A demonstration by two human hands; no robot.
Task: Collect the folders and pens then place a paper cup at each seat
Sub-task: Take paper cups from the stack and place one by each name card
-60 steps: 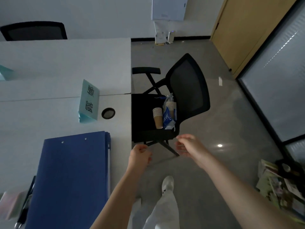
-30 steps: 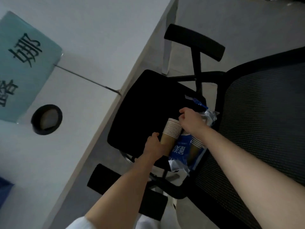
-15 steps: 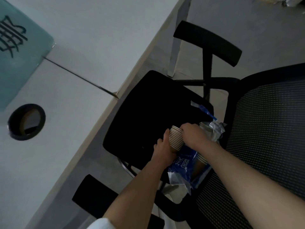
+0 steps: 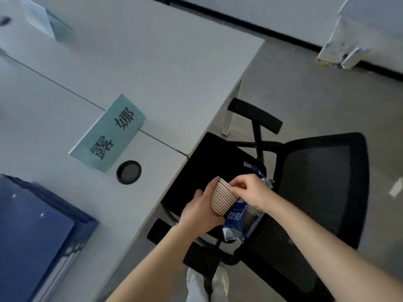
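My left hand grips the stack of paper cups at centre frame; my right hand pinches its top rim.

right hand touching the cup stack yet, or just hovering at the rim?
Touching. The head view shows the right hand with fingertips pinching the top rim of the paper cup stack, no gap visible, while the left hand grips the stack's side.

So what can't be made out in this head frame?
- Paper cup stack: its base is covered by the left hand; count too fine to tell.
- Second cups inside the blue wrapper: mostly hidden by the right hand.
- Blue folders: cut off by the left edge.
- Pens: none visible.
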